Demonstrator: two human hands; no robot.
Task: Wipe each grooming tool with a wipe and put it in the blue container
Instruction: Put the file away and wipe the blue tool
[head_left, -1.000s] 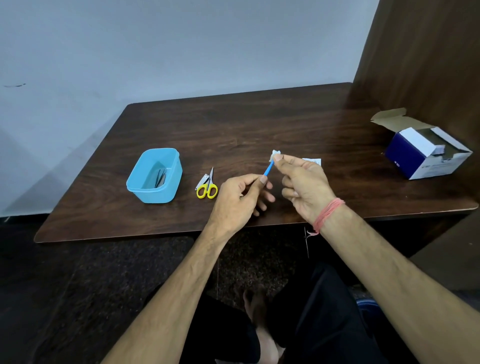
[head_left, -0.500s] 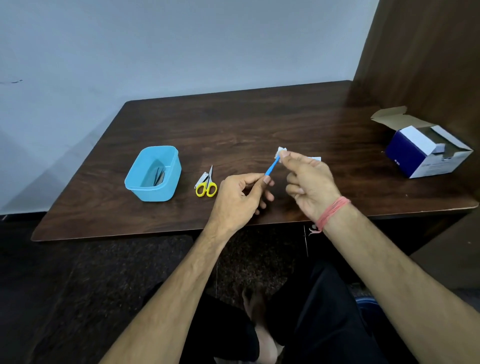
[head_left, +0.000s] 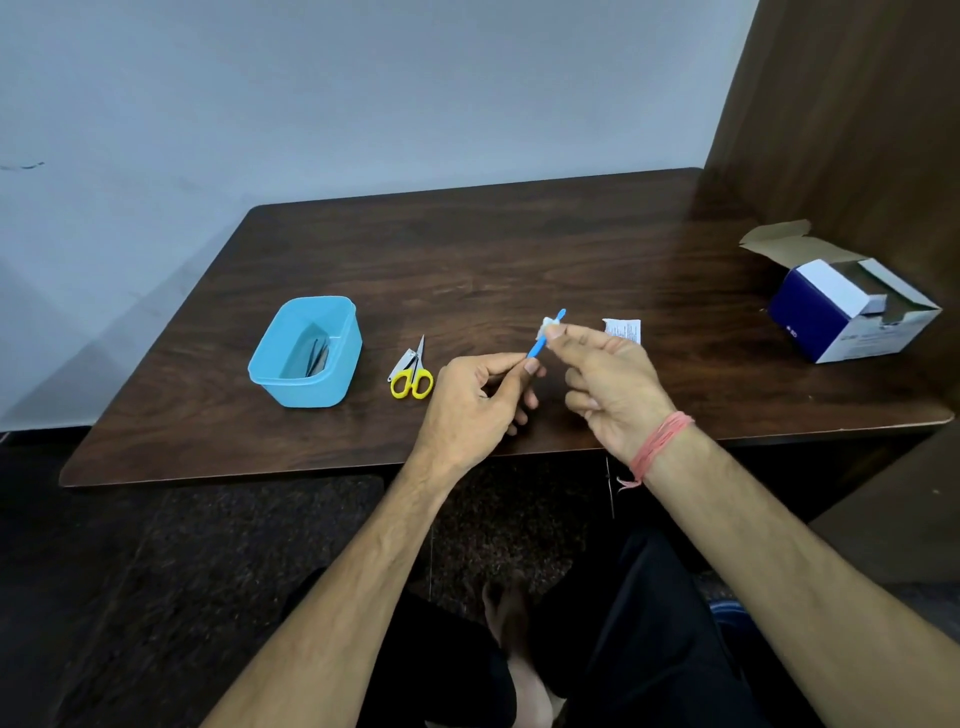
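Stick (head_left: 537, 344) slants between both hands: left hand (head_left: 470, 402) pinches its lower end, right hand (head_left: 610, 384) pinches wipe (head_left: 549, 326) round it

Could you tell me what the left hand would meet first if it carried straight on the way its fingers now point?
Probably the right hand: the left hand, pinching the blue tool, points right and slightly away, and the right hand's fingers sit just beyond, pinching the wipe. Depth is unclear.

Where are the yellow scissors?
In the head view, the yellow scissors lie on the wooden table, between the blue container on their left and the left hand on their right.
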